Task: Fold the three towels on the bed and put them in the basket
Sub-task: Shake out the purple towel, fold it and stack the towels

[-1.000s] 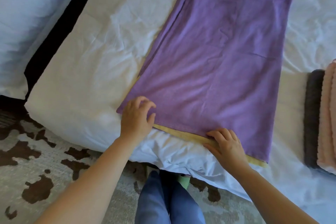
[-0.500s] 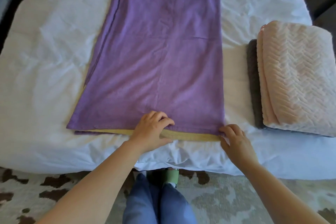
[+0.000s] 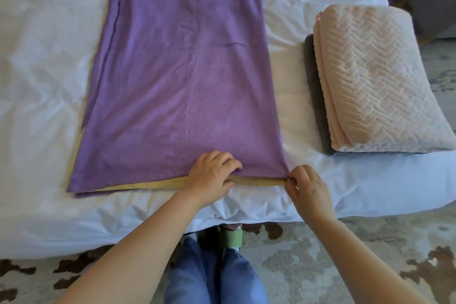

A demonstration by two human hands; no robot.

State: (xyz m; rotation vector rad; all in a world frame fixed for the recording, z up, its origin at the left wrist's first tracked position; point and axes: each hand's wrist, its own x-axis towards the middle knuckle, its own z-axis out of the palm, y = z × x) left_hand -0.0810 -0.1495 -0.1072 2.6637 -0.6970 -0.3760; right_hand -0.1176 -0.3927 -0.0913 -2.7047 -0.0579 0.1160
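The purple towel (image 3: 185,76) looks thin, limp and light. The left hand (image 3: 212,175) grips its six-o'clock hem and the right hand (image 3: 307,186) pinches the five-o'clock corner; both are sound holds.

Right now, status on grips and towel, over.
Left grip holds purple towel near edge; right grip pinches its near corner. Lies flat on bed. Nothing blocking.

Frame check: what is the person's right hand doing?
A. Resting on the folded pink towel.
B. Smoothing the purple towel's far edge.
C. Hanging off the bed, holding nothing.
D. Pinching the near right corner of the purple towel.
D: the right hand pinches the purple towel at its near right corner, while the pink towel lies apart, untouched.
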